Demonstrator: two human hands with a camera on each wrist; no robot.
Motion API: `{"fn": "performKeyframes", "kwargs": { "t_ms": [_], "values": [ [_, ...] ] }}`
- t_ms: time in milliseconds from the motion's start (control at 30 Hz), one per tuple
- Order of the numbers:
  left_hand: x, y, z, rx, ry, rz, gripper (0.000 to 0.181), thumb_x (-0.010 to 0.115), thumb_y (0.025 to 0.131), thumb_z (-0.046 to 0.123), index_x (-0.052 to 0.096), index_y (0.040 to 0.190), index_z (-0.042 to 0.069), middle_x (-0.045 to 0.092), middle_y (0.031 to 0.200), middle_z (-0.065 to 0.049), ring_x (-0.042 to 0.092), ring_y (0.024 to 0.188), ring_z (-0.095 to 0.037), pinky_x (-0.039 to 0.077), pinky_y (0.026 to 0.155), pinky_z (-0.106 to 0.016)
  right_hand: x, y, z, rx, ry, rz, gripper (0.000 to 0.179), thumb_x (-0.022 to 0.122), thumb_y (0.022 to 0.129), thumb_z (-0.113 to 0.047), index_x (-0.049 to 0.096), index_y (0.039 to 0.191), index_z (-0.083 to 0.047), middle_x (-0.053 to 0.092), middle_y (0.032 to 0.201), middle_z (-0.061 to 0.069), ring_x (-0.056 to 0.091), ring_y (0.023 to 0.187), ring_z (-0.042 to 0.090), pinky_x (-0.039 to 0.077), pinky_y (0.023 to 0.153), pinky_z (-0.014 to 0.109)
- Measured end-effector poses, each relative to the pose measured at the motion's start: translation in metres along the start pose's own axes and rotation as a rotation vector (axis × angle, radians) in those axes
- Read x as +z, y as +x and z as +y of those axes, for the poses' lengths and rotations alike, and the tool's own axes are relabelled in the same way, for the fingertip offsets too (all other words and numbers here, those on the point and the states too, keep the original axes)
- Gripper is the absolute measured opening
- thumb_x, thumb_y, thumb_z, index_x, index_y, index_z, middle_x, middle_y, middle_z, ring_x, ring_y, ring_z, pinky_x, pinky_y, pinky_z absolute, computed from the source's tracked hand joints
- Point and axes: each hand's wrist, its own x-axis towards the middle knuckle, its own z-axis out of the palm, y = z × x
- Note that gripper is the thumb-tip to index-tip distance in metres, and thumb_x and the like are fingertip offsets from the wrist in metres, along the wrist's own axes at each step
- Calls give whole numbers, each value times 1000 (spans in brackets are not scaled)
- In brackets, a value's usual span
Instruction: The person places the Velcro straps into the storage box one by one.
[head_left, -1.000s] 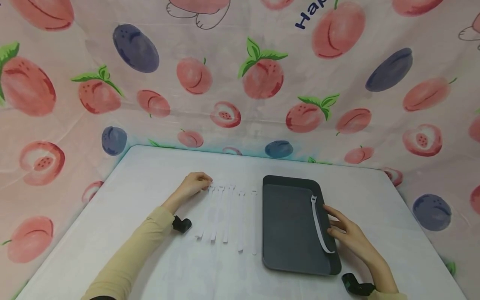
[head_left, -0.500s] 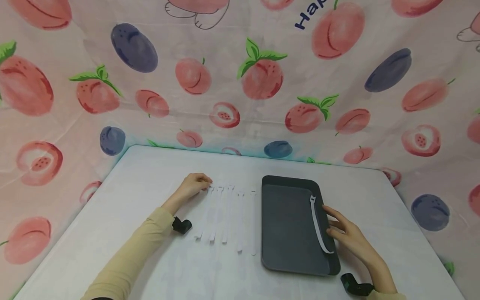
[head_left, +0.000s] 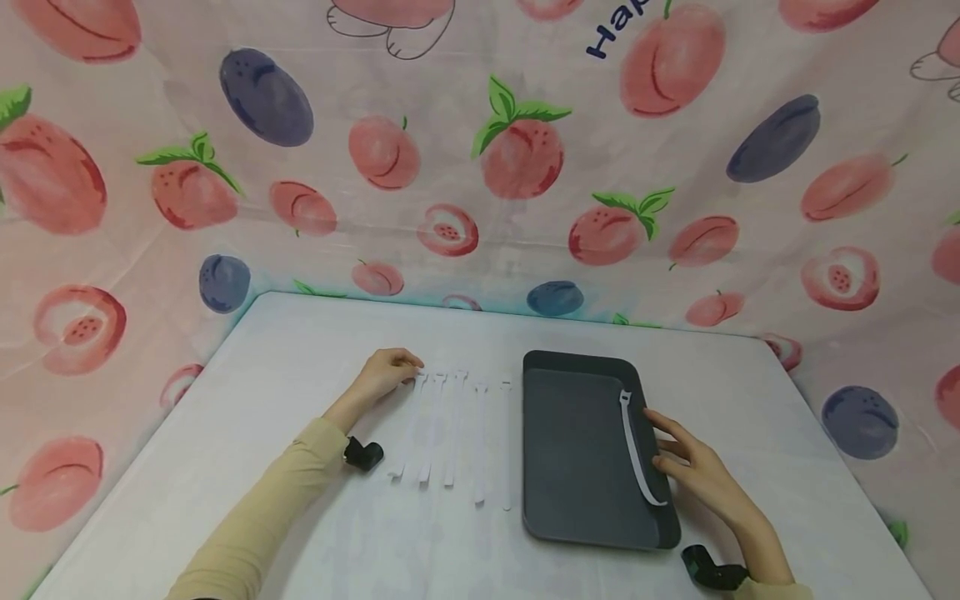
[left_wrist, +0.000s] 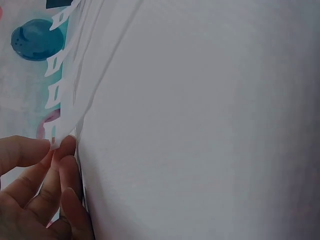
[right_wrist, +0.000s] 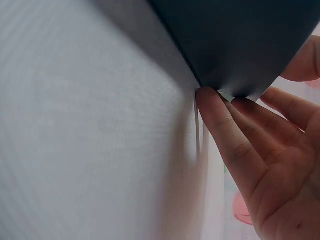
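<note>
My left hand (head_left: 386, 372) pinches the slotted head of the leftmost thin white strap (left_wrist: 52, 131) between thumb and fingertip, as the left wrist view shows. Several more white straps (head_left: 480, 442) lie side by side to its right, with flared, slotted heads at the far end. A dark grey rectangular tray (head_left: 573, 467) stands right of them. One white strap (head_left: 633, 450) lies inside along its right wall. Against the outside of that wall rest the nearly straight fingers of my right hand (head_left: 697, 471); in the right wrist view their tips touch the tray's side.
All of this lies on a white table (head_left: 337, 533). A fruit-print cloth (head_left: 480, 167) hangs behind and beside it. Each wrist carries a black camera mount (head_left: 363, 452) close to the tabletop.
</note>
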Motion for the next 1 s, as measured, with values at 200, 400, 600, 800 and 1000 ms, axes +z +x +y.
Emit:
{"fn": "performKeyframes", "kwargs": {
  "t_ms": [200, 400, 600, 800, 1000],
  "values": [
    [0, 0, -1, 7, 1, 2, 19, 59, 92, 12, 69, 107, 4, 70, 88, -10, 58, 76, -13, 43, 63, -22, 0, 0, 0, -1, 0, -1, 62, 56, 93, -13, 32, 151, -19, 39, 149, 24, 52, 122, 50, 44, 92, 65],
    [-1, -2, 1, 25, 11, 5, 21, 58, 92, 11, 68, 108, 2, 70, 84, -12, 60, 72, -13, 43, 64, -22, 0, 0, 1, -5, 11, -6, 62, 56, 93, -14, 32, 151, -19, 39, 149, 24, 52, 122, 50, 44, 92, 64],
    [-2, -3, 3, 30, 7, 12, 22, 57, 91, 10, 68, 108, 2, 71, 83, -13, 63, 70, -13, 44, 65, -22, 0, 0, 1, 3, 12, -9, 62, 55, 93, -14, 31, 151, -20, 38, 149, 24, 51, 123, 50, 44, 92, 65],
    [-3, -4, 4, 25, -22, 7, 22, 57, 91, 9, 67, 109, 0, 69, 79, -11, 62, 65, -11, 47, 63, -22, 0, 1, 1, 15, 18, -21, 62, 54, 94, -15, 30, 151, -20, 36, 151, 24, 50, 124, 51, 44, 92, 66],
    [-4, -8, 7, 36, -5, 9, 22, 57, 92, 9, 67, 110, 0, 70, 81, -13, 63, 67, -14, 47, 62, -24, 0, 1, 1, 3, 21, -20, 62, 55, 94, -14, 31, 151, -19, 37, 151, 23, 50, 124, 51, 43, 92, 67]
  ]
}}
